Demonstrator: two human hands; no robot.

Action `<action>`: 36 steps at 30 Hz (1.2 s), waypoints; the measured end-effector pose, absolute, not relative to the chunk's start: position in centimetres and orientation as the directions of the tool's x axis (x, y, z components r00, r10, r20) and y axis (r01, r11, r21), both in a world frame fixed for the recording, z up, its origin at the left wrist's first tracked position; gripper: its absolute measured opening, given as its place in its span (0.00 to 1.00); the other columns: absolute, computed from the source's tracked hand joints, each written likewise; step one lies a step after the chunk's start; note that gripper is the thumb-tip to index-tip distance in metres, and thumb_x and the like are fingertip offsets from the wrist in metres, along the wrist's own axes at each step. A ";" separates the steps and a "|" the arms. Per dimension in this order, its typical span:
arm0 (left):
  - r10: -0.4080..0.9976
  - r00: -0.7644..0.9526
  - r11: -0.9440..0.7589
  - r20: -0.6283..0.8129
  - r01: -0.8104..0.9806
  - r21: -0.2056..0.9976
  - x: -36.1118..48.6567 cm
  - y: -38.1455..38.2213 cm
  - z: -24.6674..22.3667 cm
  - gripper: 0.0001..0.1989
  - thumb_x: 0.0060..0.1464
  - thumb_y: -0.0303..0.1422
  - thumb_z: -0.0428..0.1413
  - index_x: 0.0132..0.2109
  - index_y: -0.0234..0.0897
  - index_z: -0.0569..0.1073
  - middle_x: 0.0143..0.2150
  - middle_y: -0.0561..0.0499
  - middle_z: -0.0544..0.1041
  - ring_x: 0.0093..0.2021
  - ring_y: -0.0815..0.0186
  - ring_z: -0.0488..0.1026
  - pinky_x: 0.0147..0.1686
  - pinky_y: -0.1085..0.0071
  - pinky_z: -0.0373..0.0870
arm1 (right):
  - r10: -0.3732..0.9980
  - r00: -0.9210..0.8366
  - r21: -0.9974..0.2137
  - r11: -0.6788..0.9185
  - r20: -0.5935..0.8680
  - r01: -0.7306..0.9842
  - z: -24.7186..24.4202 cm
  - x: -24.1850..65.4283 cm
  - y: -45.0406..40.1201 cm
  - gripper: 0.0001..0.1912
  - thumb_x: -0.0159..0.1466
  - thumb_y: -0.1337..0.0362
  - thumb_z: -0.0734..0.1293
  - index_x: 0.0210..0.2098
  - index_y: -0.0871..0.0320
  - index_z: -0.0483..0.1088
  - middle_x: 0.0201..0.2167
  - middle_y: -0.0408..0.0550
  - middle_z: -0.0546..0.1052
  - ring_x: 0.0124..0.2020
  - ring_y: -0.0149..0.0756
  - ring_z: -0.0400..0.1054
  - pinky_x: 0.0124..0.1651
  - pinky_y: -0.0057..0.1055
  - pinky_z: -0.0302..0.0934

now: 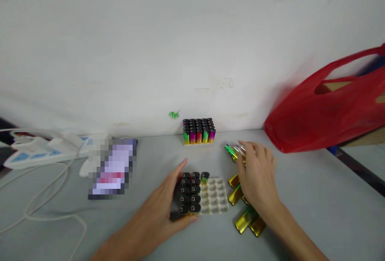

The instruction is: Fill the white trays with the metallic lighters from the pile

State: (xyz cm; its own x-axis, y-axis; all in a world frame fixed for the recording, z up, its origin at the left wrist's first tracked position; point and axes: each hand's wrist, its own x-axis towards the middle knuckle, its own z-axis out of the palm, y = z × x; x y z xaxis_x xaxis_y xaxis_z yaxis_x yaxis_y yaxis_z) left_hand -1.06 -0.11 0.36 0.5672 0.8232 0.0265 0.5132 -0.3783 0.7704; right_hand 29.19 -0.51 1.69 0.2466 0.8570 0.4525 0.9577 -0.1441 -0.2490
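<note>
- The left hand [164, 197] curves around the left end of a white tray [213, 195], one digit by its far side and another by its near edge; whether it presses on the tray cannot be told.
- The right hand [257, 170] is bent with fingertips down at the far end of a pile of loose lighters [236, 195]; the fingers cover the spot, so I cannot tell if it grips one.
- In the tray, black-topped lighters [195, 189] stand upright, filling the two left columns of five, plus one at the far end of the third; the other cells are bare.
- The loose lighters lie to the tray's right, gold and green, with silvery ends near the fingertips; any print on them is too small to read.
- Beyond the tray, a packed block of lighters [199, 132] stands near the wall [144, 52], its front row green, purple, red, green, purple; no label legible.
- Left, a phone [114, 168] shows a pixelated screen, unreadable, beside a white power strip [39, 157] with blue patches.
- Right, a red bag [303, 120] leans with brown material inside.
- A small green mark [173, 114] sits on the wall.
</note>
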 end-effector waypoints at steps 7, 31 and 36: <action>0.824 0.565 -0.384 0.026 0.525 0.760 -1.0 -0.3 0.4 0.59 0.63 0.36 0.71 0.84 0.61 0.40 0.82 0.42 0.63 0.78 0.40 0.67 0.76 0.35 0.64 | 0.876 0.352 -0.215 -0.293 0.331 0.932 1.2 33.1 0.4 0.22 0.78 0.63 0.59 0.60 0.67 0.80 0.54 0.76 0.78 0.54 0.67 0.70 0.51 0.53 0.60; 0.814 0.575 -0.446 0.079 0.533 0.719 -1.1 -0.2 0.3 0.59 0.63 0.35 0.71 0.84 0.59 0.40 0.82 0.43 0.64 0.77 0.42 0.69 0.76 0.39 0.67 | 0.924 0.347 -0.839 -0.060 0.158 0.541 3.4 33.4 1.0 0.22 0.75 0.43 0.62 0.46 0.54 0.75 0.40 0.54 0.81 0.42 0.49 0.75 0.48 0.46 0.67; 0.817 0.574 -0.431 0.055 0.545 0.719 -1.3 -0.3 0.0 0.58 0.64 0.36 0.70 0.84 0.60 0.39 0.82 0.42 0.63 0.77 0.42 0.68 0.76 0.37 0.66 | 0.994 0.093 -0.996 -0.050 -0.057 -0.071 5.4 30.0 -0.2 0.19 0.76 0.42 0.67 0.42 0.51 0.67 0.31 0.40 0.74 0.23 0.31 0.62 0.24 0.27 0.56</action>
State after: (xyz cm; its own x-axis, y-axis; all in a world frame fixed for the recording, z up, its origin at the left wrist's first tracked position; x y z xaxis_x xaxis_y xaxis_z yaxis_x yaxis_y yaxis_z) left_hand -1.27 -0.32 0.04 0.5739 0.8171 0.0547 0.5455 -0.4312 0.7186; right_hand 29.98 -0.20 5.38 0.0926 0.9941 -0.0566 -0.0712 -0.0501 -0.9962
